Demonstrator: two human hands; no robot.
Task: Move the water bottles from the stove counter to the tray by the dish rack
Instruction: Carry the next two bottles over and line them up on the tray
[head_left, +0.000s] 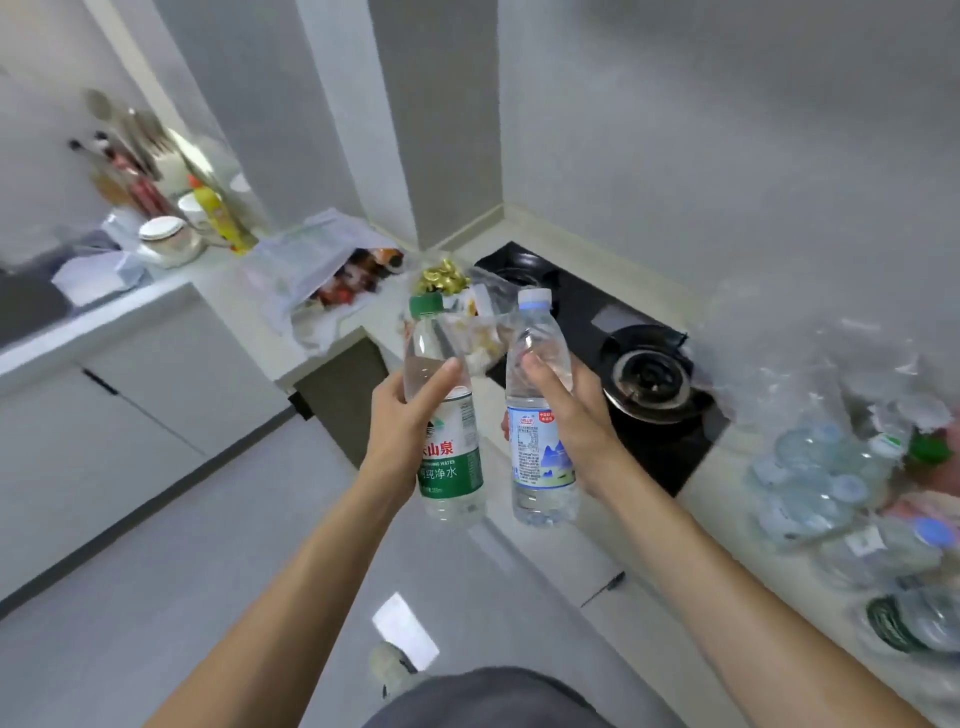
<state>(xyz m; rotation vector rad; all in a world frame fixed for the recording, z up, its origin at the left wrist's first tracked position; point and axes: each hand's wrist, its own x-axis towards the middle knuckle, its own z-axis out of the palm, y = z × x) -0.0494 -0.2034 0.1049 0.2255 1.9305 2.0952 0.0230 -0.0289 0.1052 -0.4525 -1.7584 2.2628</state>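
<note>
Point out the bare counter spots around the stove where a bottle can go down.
Free: the pale counter strip between stove and back wall. Crowded: the wrapped bottle pile right of the stove, and the open plastic bag and gold-wrapped sweets to its left.

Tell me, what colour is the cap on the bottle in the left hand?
Green cap, seen in the head view.

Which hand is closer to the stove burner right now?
Right. The right hand holds the blue bottle just beside the burner; the left hand is farther left.
</note>
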